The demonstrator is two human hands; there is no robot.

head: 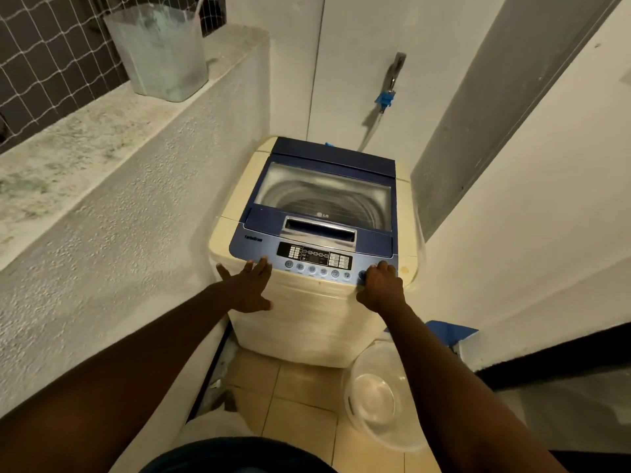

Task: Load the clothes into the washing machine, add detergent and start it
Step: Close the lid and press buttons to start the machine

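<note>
Standing at the washer [317,254], wedged in a corner between rough wall and white wall, lid [324,192] shut and drum behind the glass looking empty. Resting the left hand [249,288] flat, fingers spread, empty, on the front left edge, probably for steadying, while curling the right hand [380,286] at the panel's right end, a fingertip seemingly at a button [362,275], likely powering on. Seeing no clothes or detergent; loading not begun.

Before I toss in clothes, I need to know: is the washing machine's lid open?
No, the blue glass lid lies flat and shut on the washing machine, with the drum seen only through it.
</note>
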